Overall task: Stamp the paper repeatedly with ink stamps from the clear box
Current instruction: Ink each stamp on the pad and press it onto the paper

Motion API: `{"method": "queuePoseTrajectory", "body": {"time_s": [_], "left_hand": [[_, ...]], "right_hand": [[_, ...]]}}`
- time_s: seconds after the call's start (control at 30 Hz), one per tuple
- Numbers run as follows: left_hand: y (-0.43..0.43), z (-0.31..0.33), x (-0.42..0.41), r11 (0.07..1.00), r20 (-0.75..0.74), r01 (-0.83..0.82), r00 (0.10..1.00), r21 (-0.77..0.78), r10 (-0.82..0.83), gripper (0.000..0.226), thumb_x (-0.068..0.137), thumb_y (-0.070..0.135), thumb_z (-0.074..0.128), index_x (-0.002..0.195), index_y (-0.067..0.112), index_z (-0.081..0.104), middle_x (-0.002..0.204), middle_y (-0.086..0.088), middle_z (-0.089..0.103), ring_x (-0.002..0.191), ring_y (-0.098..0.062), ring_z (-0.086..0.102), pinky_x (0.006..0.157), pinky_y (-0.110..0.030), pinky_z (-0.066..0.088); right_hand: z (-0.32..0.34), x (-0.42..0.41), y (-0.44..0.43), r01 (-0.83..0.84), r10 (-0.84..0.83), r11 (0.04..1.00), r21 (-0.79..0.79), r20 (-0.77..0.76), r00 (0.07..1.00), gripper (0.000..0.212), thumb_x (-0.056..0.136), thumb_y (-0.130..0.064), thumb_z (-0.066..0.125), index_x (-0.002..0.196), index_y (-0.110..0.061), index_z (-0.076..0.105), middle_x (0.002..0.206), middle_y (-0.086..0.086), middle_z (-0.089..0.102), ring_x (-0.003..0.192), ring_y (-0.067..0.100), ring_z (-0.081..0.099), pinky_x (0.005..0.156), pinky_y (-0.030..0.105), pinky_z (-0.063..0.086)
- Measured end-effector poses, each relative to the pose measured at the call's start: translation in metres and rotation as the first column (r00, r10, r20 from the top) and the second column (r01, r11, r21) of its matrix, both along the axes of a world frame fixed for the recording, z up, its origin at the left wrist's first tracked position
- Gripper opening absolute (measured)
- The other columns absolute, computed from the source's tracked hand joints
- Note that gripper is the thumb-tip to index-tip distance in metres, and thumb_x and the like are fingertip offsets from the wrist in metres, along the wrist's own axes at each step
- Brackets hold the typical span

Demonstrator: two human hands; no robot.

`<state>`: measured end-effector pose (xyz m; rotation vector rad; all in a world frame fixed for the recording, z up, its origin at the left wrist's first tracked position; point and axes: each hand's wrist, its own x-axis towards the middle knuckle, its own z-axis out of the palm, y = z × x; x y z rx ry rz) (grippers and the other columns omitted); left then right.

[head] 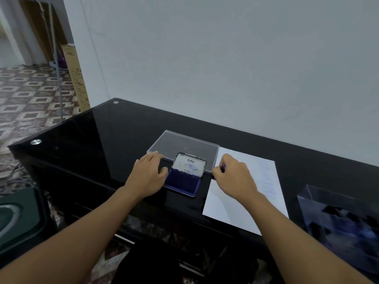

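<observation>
Nearest me, out to the right of my right hand (233,178), sits the clear box (336,218), with dark shapes blurred inside it, likely more stamps. The paper (225,210) lies under that hand, whose fingers curl tight round a stamp (223,166). Only a purple bit of it shows past my knuckles, at the sheet's left edge; whether it touches the paper I cannot tell. Faint blue marks (268,181) run down the sheet to the right of this grip, too pale to read. My left hand (148,173) rests on the table (92,140), fingers spread, thumb touching the left side of the pad (182,182), I think to steady it. I judge I am between presses. The next move calls for dabbing the stamp squarely on the blue pad just left of my grip, then pressing it on a bare patch of paper. Just beyond, the pad's raised lid (189,164) reads "Artline"; the smaller print is unreadable. Behind it lies a flat clear case (184,143).
</observation>
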<state>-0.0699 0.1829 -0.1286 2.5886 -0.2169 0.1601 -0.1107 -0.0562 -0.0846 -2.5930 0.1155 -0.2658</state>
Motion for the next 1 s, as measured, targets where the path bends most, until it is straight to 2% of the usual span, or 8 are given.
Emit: {"method": "queuePoseTrajectory", "body": {"time_s": [0.2, 0.3, 0.43, 0.53, 0.77, 1.0], "left_hand": [[-0.053, 0.025, -0.015, 0.988, 0.039, 0.151, 0.988, -0.016, -0.151, 0.047, 0.1, 0.024, 0.045, 0.145, 0.01, 0.041, 0.155, -0.005, 0.035, 0.145, -0.018, 0.025, 0.118, -0.033, 0.019], [-0.085, 0.028, -0.02, 0.977, 0.059, 0.215, 0.975, -0.015, -0.214, 0.045, 0.099, 0.022, 0.045, 0.141, 0.007, 0.045, 0.15, -0.008, 0.041, 0.141, -0.023, 0.032, 0.116, -0.035, 0.022], [-0.124, 0.025, -0.026, 0.951, 0.098, 0.308, 0.948, -0.037, -0.304, 0.041, 0.098, 0.023, 0.049, 0.135, 0.005, 0.049, 0.138, -0.01, 0.05, 0.131, -0.026, 0.041, 0.108, -0.036, 0.03], [-0.15, 0.023, -0.027, 0.935, 0.07, 0.355, 0.933, -0.02, -0.353, 0.05, 0.1, 0.028, 0.043, 0.146, 0.01, 0.038, 0.153, -0.004, 0.037, 0.142, -0.021, 0.027, 0.116, -0.036, 0.024], [-0.184, 0.008, -0.022, 0.9, 0.008, 0.425, 0.904, 0.092, -0.428, 0.053, 0.102, 0.031, 0.038, 0.151, 0.011, 0.032, 0.161, -0.007, 0.023, 0.149, -0.021, 0.015, 0.122, -0.039, 0.014], [-0.19, -0.016, -0.014, 0.888, 0.033, 0.44, 0.893, 0.134, -0.448, 0.05, 0.1, 0.028, 0.04, 0.146, 0.008, 0.041, 0.158, -0.011, 0.029, 0.147, -0.025, 0.019, 0.119, -0.044, 0.017]], "right_hand": [[0.014, -0.024, -0.063, 0.122, -0.122, 0.993, -0.002, -0.043, 0.992, 0.017, 0.095, -0.024, 0.054, 0.083, -0.013, 0.051, 0.078, 0.004, 0.06, 0.064, 0.018, 0.051, 0.056, 0.033, 0.042], [0.019, -0.038, -0.096, 0.184, -0.185, 0.982, -0.03, -0.037, 0.982, 0.017, 0.094, -0.024, 0.055, 0.082, -0.012, 0.053, 0.079, 0.006, 0.062, 0.065, 0.021, 0.053, 0.057, 0.034, 0.045], [0.022, -0.053, -0.129, 0.232, -0.234, 0.972, -0.037, -0.058, 0.97, 0.017, 0.094, -0.022, 0.057, 0.082, -0.01, 0.053, 0.079, 0.009, 0.062, 0.066, 0.02, 0.05, 0.054, 0.032, 0.041], [0.023, -0.059, -0.144, 0.255, -0.257, 0.966, -0.037, -0.062, 0.964, 0.017, 0.092, -0.021, 0.059, 0.084, -0.006, 0.055, 0.078, 0.011, 0.062, 0.065, 0.019, 0.049, 0.055, 0.033, 0.041], [0.013, -0.052, -0.149, 0.227, -0.23, 0.973, -0.043, -0.119, 0.966, 0.019, 0.091, -0.024, 0.057, 0.085, -0.006, 0.053, 0.079, 0.008, 0.06, 0.064, 0.019, 0.047, 0.055, 0.032, 0.04], [-0.004, -0.04, -0.143, 0.172, -0.183, 0.982, -0.075, -0.178, 0.967, 0.021, 0.09, -0.025, 0.056, 0.076, -0.015, 0.045, 0.079, 0.006, 0.058, 0.063, 0.02, 0.047, 0.053, 0.03, 0.038]]}}
